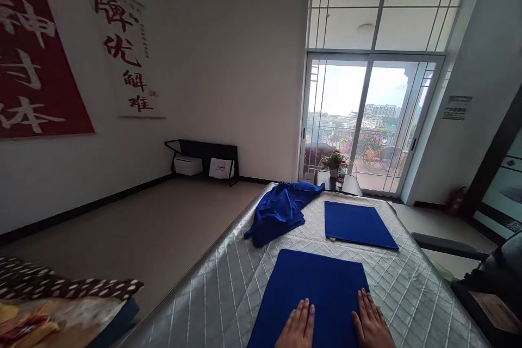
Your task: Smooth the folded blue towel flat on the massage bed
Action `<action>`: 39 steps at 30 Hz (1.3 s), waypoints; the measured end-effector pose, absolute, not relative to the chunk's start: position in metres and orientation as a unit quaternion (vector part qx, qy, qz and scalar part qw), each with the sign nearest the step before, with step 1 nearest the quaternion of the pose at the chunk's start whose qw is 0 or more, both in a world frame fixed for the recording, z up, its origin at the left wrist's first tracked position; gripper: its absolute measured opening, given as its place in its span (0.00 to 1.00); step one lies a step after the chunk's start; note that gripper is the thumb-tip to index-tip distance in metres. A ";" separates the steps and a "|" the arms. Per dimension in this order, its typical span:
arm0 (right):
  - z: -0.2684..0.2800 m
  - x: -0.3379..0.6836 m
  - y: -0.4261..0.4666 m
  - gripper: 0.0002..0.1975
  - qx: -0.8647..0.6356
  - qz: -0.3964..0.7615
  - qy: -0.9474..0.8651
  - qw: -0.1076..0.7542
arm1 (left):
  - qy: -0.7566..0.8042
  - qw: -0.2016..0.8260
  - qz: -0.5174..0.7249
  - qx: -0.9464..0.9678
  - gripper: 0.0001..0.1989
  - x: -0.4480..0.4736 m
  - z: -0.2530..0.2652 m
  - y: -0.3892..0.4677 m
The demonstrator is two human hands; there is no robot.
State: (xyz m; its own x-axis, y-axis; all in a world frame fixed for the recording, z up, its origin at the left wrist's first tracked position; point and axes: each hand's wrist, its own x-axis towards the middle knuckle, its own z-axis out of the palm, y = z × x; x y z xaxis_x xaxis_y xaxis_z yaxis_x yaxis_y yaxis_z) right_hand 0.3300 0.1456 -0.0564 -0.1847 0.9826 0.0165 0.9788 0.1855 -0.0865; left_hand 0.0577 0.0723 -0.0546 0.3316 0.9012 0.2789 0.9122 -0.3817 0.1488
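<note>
A flat, folded blue cloth [312,283] lies on the silver quilted table cover [204,288] right in front of me. My left hand [297,326] rests palm down on the near part of this cloth, fingers stretched out. On its right edge lies my right hand [372,322], also flat, with the thumb a little apart. Farther off to the right is a second folded blue cloth [359,224], with a small pale tag at its near left corner. A crumpled blue cloth [281,209] is heaped at the far left of the table.
Beyond the table's far end, a small table [350,185] holds a potted plant [333,160] and a bottle [341,174]. A black rack [207,155] with boxes stands against the wall. Dark seating [505,272] is at right; a patterned textile [61,288] lies at lower left.
</note>
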 end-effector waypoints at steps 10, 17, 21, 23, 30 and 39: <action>-0.037 0.323 0.136 0.34 -0.644 0.058 -0.763 0.016 | -0.546 -0.122 -0.163 -0.813 0.35 0.156 -0.004 0.135; -0.036 0.318 0.134 0.34 -0.656 0.061 -0.752 0.024 | -0.627 -0.060 -0.141 -0.764 0.37 0.045 -0.022 0.133; -0.043 0.319 0.135 0.35 -0.656 0.066 -0.750 0.048 | -0.700 -0.034 -0.142 -0.699 0.39 -0.014 -0.029 0.123; -0.048 0.320 0.136 0.35 -0.655 0.063 -0.750 0.059 | -0.713 -0.030 -0.148 -0.685 0.39 -0.027 -0.033 0.121; -0.035 0.330 0.139 0.36 -0.639 0.054 -0.765 0.049 | -0.712 -0.041 -0.157 -0.684 0.40 -0.031 -0.040 0.126; 0.007 0.308 0.194 0.33 -0.624 0.013 -0.777 0.079 | -0.700 -0.053 -0.128 -0.700 0.36 -0.038 -0.016 0.119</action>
